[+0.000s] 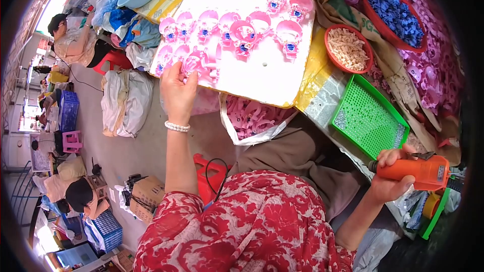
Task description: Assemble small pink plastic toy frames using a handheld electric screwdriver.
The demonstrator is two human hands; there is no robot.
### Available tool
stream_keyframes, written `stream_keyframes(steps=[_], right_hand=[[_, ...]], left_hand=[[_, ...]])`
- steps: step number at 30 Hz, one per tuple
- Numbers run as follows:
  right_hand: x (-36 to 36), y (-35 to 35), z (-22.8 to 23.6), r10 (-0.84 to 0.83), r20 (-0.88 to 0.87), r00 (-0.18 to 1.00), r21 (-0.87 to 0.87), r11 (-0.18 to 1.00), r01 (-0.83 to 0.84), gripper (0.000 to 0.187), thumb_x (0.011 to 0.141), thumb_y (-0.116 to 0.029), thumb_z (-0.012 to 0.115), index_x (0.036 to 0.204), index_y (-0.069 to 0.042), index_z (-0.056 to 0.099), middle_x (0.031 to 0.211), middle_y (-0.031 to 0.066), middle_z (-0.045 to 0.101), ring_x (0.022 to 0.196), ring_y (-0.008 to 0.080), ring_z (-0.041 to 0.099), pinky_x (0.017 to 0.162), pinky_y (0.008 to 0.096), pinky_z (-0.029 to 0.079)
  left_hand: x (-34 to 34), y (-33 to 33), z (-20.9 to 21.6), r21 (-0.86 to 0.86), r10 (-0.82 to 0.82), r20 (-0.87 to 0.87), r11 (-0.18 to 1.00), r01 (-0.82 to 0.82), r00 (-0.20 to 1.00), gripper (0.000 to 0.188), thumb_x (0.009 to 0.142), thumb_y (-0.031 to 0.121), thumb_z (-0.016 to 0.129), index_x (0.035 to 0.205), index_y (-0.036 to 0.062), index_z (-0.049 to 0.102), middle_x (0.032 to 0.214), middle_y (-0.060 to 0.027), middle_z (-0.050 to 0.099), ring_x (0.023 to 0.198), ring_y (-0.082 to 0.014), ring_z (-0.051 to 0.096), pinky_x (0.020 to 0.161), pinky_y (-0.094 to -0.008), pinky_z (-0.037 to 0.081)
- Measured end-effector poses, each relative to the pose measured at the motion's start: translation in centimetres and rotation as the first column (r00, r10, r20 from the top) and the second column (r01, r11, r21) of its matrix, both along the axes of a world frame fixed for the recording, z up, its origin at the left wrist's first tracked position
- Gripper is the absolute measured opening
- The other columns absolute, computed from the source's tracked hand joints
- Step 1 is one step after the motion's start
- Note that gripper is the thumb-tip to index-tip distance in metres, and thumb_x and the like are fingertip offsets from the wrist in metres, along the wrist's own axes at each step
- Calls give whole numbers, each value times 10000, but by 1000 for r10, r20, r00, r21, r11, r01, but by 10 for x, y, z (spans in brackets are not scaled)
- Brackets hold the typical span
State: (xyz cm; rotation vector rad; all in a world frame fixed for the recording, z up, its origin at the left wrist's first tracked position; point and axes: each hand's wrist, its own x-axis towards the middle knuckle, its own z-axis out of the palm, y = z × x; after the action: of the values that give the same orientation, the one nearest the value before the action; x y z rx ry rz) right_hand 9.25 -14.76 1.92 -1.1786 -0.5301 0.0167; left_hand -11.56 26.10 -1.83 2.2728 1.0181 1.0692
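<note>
My left hand (179, 90), a white bead bracelet on its wrist, reaches to the near left edge of a white board. Its thumb and fingers close on a pink plastic part (195, 62) with a ring-shaped top; the fingertips partly hide the contact. Around it on the board lie several similar pink parts (289, 35), many with a small blue piece in the middle. Off to the right, my right hand (390, 176) is wrapped around an orange electric screwdriver (421, 172), held sideways away from the board, near a green perforated tray (370, 118) with small metal screws.
Beyond the tray stand a red bowl of cream pieces (348, 49) and a red bowl of blue pieces (393, 16), beside heaped pink parts (431, 78). An open white sack (237, 138) of pink parts hangs below the board's edge. Other people sit at far left.
</note>
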Motion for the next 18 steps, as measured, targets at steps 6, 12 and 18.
stream_keyframes(steps=[6,12,18], right_hand=[[-1,1,1,6,-9,1000,-6,1000,-6,727,816,-621,483,1168,13,441,716,45,472,610,133,443,619,287,390],[0,5,0,-1,-29,1000,-17,1000,1,730,806,-628,494,1151,12,436,709,47,472,606,132,442,624,285,389],[0,4,1,-9,-43,999,-19,1000,8,739,802,-632,498,1150,16,428,709,47,469,605,131,441,626,286,389]], left_hand=[[0,-3,7,218,83,-168,975,-45,982,398,729,118,699,1056,-69,570,865,-94,558,691,-166,507,634,-282,437],[-1,-9,11,3,31,-112,1000,-30,993,425,726,176,691,1057,-60,566,930,-194,615,805,-307,589,717,-368,461],[3,-14,15,-26,21,-140,999,-25,990,451,726,169,697,1078,-63,537,809,-198,627,705,-297,607,645,-357,469]])
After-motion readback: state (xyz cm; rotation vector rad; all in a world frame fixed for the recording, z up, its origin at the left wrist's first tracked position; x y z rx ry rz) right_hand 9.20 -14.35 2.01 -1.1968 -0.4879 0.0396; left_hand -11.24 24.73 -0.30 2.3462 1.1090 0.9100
